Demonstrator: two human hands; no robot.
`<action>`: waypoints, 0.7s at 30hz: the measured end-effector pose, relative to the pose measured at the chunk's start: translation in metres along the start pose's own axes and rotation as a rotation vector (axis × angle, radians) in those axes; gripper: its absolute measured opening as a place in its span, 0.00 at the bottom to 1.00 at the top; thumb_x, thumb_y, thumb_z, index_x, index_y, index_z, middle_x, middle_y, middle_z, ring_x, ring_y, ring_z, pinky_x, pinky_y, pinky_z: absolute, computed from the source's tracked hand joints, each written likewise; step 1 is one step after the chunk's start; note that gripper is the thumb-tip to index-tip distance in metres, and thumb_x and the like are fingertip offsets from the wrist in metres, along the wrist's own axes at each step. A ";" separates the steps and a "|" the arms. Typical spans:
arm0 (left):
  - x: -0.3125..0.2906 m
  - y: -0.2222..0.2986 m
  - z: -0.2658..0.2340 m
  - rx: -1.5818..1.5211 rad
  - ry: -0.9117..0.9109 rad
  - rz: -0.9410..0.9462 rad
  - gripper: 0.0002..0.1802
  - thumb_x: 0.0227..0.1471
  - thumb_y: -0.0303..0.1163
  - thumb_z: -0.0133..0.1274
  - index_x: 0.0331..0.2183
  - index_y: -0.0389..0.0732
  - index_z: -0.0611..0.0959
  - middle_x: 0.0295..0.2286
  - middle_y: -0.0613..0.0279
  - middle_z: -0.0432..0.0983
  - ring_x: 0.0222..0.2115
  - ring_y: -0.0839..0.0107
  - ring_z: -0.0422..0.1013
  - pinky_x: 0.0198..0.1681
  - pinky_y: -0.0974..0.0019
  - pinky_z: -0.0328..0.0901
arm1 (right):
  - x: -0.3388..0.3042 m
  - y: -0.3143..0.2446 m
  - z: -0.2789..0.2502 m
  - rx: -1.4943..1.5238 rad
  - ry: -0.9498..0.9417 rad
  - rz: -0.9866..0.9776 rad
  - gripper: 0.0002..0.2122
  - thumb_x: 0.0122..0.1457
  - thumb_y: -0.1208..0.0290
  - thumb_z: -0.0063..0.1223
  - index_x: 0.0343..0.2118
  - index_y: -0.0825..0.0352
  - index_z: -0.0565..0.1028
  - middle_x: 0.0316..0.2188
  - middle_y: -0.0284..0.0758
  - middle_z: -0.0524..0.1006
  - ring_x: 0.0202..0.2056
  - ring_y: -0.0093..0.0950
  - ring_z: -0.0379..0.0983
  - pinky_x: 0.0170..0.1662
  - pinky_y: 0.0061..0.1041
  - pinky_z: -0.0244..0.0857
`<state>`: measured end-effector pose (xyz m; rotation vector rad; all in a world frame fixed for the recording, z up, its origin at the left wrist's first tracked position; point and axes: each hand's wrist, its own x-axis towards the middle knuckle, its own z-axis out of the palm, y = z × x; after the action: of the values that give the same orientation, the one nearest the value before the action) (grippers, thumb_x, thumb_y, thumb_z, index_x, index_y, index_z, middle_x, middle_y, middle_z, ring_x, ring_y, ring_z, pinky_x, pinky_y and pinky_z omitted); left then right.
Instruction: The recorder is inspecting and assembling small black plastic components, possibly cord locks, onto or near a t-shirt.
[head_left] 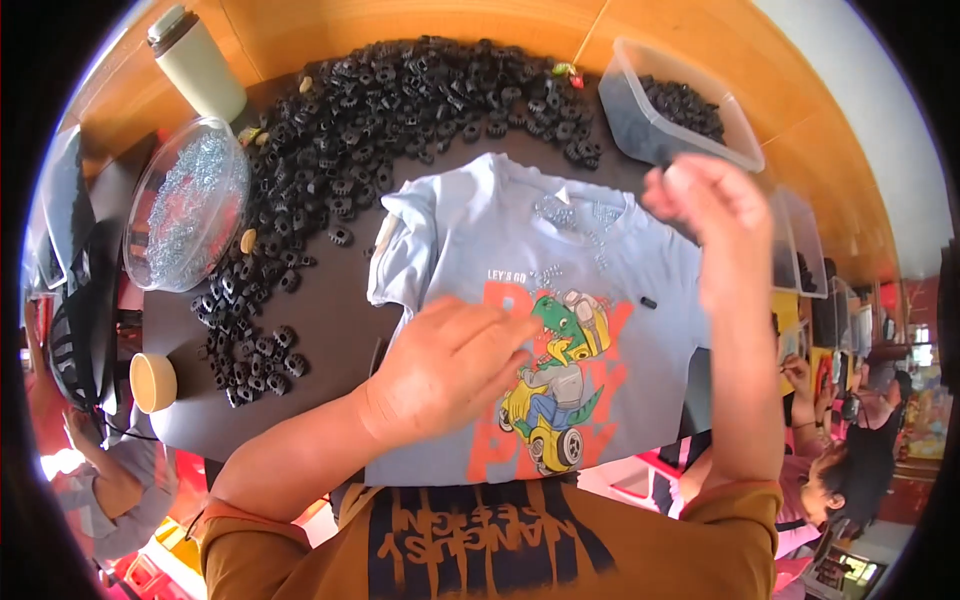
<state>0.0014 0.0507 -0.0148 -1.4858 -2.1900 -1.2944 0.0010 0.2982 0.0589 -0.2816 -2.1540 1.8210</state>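
Note:
A light blue T-shirt (450,240) with a printed dinosaur on a yellow scooter lies spread in front of me. Over its left half is my left hand (445,365), fingers bent and pressed together; whatever they hold is hidden. My right hand (715,195) is raised by the shirt's far right shoulder, beside a clear box (740,140) of small black plastic parts (685,108). Its thumb and fingers are pinched, their content too small to make out. Tiny silvery springs (560,213) lie scattered around the shirt's collar. One short black plastic piece (648,302) rests on the shirt's right side.
Small black plastic pieces with holes (390,110) are heaped along the dark table's (185,335) far and left sides. At left stand an oval clear tub (190,200) of silvery springs, a pale bottle (200,70) and a yellow cup (153,383). Other people (835,470) sit at both sides.

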 end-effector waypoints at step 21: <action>-0.023 0.026 0.024 -0.032 -0.110 0.384 0.06 0.35 0.33 0.49 0.19 0.42 0.75 0.20 0.65 0.69 0.22 0.67 0.68 0.27 0.64 0.61 | -0.020 0.026 0.170 -0.700 -0.616 -0.708 0.12 0.47 0.75 0.56 0.36 0.71 0.75 0.40 0.41 0.74 0.44 0.38 0.69 0.48 0.30 0.62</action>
<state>0.0412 0.0561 -0.0283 -1.9120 -1.8227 -1.1456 -0.0421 0.1387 0.0059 0.9020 -2.7160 0.7699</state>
